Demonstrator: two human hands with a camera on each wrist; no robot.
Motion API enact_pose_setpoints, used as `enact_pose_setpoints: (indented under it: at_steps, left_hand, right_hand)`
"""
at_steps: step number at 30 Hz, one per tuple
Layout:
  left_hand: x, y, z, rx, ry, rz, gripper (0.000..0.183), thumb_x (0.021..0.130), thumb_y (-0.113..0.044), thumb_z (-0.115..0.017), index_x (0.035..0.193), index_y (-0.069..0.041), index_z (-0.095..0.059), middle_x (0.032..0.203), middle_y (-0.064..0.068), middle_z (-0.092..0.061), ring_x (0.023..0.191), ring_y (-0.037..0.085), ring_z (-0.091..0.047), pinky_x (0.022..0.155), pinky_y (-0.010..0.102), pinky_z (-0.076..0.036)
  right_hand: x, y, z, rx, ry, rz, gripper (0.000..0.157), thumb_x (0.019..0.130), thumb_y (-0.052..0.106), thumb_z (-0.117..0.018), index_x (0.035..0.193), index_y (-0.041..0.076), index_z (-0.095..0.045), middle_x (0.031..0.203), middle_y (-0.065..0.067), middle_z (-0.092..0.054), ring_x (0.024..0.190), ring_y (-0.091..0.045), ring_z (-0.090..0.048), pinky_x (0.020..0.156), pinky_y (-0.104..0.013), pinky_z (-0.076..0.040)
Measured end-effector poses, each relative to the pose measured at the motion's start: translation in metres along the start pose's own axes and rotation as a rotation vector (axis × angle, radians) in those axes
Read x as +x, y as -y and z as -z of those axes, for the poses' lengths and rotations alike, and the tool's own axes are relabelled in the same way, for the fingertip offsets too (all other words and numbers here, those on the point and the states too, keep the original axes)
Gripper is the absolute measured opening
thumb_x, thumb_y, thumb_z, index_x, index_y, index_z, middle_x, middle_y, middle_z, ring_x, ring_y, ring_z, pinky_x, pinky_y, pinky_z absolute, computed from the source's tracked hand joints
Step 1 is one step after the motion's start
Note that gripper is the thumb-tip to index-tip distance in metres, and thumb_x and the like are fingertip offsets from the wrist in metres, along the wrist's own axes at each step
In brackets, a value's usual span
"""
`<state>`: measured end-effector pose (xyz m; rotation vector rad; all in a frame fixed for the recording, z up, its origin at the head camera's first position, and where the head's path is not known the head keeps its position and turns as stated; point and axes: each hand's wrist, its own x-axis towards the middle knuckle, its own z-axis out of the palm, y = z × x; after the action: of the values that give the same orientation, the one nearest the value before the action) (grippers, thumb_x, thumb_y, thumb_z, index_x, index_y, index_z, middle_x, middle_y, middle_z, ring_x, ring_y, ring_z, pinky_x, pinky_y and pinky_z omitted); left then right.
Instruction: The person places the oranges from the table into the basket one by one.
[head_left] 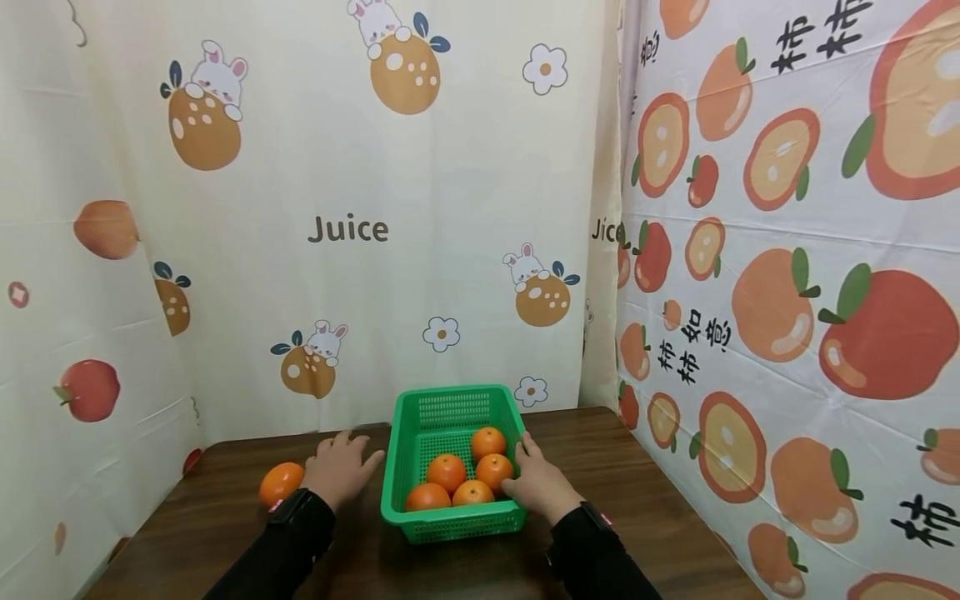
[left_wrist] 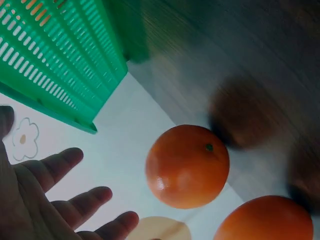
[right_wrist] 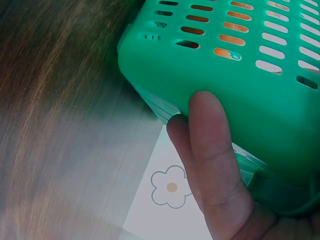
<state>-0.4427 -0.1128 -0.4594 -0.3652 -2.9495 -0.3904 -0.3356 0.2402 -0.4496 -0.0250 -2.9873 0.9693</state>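
Note:
The green plastic basket (head_left: 405,454) stands on the table with several oranges (head_left: 446,472) inside, mostly toward its near end. My right hand (head_left: 543,482) grips its right side, thumb over the rim and fingers (right_wrist: 209,125) flat along the outer wall. To the left of the basket, my left hand (head_left: 341,471) hovers with fingers spread and nothing in it. A loose orange (head_left: 281,484) lies just left of that hand. In the left wrist view two loose oranges show, one with a green stem spot (left_wrist: 187,166) and another orange (left_wrist: 265,222) cut by the frame edge.
The dark wooden table (head_left: 630,533) reaches back to a fruit-printed cloth (head_left: 465,250). A second printed cloth (head_left: 750,333) hangs along the right side, and more cloth borders the left edge.

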Motion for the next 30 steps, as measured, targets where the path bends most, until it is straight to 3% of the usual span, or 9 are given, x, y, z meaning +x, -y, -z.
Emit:
enact_pose_setpoints:
  at_steps: [4,15,20,27,30]
  left_hand:
    - [0.006,0.007,-0.004,0.008,0.012,0.018,0.063,0.107,-0.054,-0.055,0.148,-0.006,-0.060,0.157,0.032,-0.048,0.137,0.061,-0.045,0.101,0.081,-0.042]
    - [0.009,0.018,-0.009,0.008,0.031,0.002,0.060,0.105,-0.045,-0.063,0.148,-0.003,-0.059,0.155,0.035,-0.046,0.132,0.063,-0.047,0.098,0.079,-0.046]
    - [0.009,0.024,-0.014,0.005,0.032,-0.010,0.059,0.103,-0.042,-0.067,0.147,-0.003,-0.060,0.152,0.036,-0.046,0.127,0.064,-0.049,0.092,0.075,-0.051]
    - [0.017,0.028,-0.017,0.005,0.032,-0.003,0.058,0.100,-0.039,-0.070,0.145,-0.004,-0.061,0.154,0.036,-0.044,0.127,0.063,-0.049,0.089,0.074,-0.052]
    - [0.019,0.029,-0.019,0.005,0.040,-0.001,0.056,0.099,-0.037,-0.071,0.143,-0.003,-0.062,0.153,0.037,-0.044,0.124,0.063,-0.050,0.087,0.074,-0.053]
  right_hand:
    - [0.001,0.001,0.000,-0.031,-0.010,0.006,0.079,0.102,0.030,-0.067,0.165,-0.001,-0.033,0.180,-0.013,-0.015,0.116,-0.032,-0.062,0.085,-0.045,-0.047]
    - [0.004,0.000,0.001,-0.022,-0.008,0.009,0.079,0.102,0.029,-0.066,0.166,0.000,-0.031,0.180,-0.013,-0.014,0.097,-0.027,-0.061,0.070,-0.038,-0.043]
    - [0.002,0.001,0.001,-0.015,-0.008,0.007,0.079,0.101,0.029,-0.067,0.165,-0.001,-0.032,0.180,-0.013,-0.015,0.104,-0.028,-0.061,0.074,-0.039,-0.045]
    - [0.002,0.001,0.002,-0.002,-0.013,0.003,0.080,0.101,0.028,-0.068,0.166,-0.001,-0.032,0.180,-0.012,-0.014,0.096,-0.027,-0.061,0.068,-0.038,-0.044]
    - [0.001,0.000,0.000,-0.005,-0.007,0.008,0.079,0.101,0.028,-0.068,0.165,-0.002,-0.033,0.180,-0.013,-0.014,0.104,-0.029,-0.062,0.073,-0.040,-0.045]
